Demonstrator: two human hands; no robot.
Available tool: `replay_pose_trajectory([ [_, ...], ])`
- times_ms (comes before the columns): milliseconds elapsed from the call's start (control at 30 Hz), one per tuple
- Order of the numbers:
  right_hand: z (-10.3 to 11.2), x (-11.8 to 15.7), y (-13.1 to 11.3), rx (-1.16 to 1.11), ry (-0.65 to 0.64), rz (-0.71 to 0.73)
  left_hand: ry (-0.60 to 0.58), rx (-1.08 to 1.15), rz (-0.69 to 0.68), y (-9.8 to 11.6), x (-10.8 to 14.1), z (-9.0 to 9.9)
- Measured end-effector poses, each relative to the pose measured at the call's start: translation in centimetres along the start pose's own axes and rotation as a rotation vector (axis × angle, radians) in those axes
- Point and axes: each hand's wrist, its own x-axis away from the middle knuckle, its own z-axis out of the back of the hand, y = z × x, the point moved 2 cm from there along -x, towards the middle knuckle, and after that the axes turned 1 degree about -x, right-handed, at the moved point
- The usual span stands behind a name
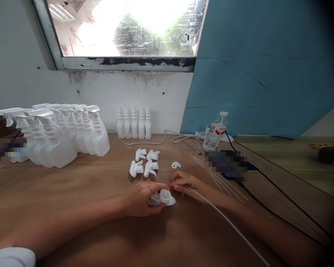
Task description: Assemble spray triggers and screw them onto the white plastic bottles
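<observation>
My left hand (pixel 146 198) is closed around a white trigger spray head (pixel 165 196), its round collar facing up toward me. Close beside the collar, my right hand (pixel 187 185) pinches a thin white dip tube (pixel 228 220) near one end. The rest of the tube trails down toward the lower right. Beyond my hands, several white spray heads (pixel 151 168) lie on the brown table. A few small white ring gaskets (pixel 176 164) rest to the right of them. More thin tubes (pixel 219 178) lie to the right, partly behind my right forearm.
Large white spray bottles (pixel 58 142) stand at the left, with smaller white bottles (pixel 134 124) against the wall. A clear water bottle (pixel 215 131) stands at the back right. White cable (pixel 144 143) and black cable (pixel 284 213) cross the table (pixel 100 237).
</observation>
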Motion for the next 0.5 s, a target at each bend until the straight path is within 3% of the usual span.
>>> replay_pose_trajectory([
  [200, -0.7, 0.0, -0.7, -0.274, 0.145, -0.007, -0.002, -0.012, -0.032, -0.1, 0.0, -0.1],
  [333, -0.6, 0.2, -1.5, -0.327, 0.238, -0.033, -0.022, -0.038, -0.022, -0.2, 0.0, -0.1],
  [500, -0.5, 0.3, -2.7, -0.406, 0.263, -0.045, -0.037, -0.026, -0.02, -0.1, -0.1, -0.1],
])
